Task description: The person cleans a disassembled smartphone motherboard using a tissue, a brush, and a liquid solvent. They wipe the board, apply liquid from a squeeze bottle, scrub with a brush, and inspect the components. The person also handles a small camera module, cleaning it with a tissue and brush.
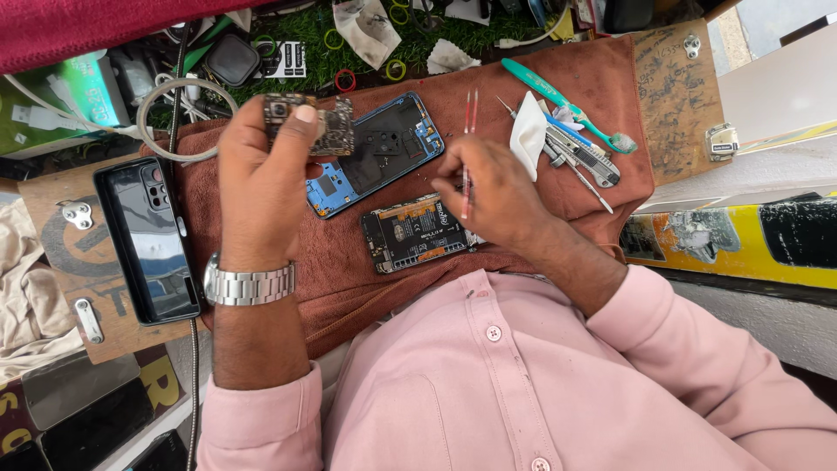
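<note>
My left hand [261, 187], with a metal watch on its wrist, is raised and grips a small phone circuit board [330, 126] by its edge. Just beyond it, an opened blue phone frame [384, 148] lies on a brown towel [602, 78]. My right hand [488, 196] pinches a thin red-handled tool [465, 187] and rests next to a black inner phone panel [408, 233]. A pair of red-tipped tweezers [471, 109] lies above my right hand.
A black phone [148, 240] lies on a wooden board [52, 235] at the left. A teal toothbrush [567, 100], a utility knife [582, 155] and a white tissue [527, 135] sit at the right. Cables, rubber rings and clutter fill the far edge.
</note>
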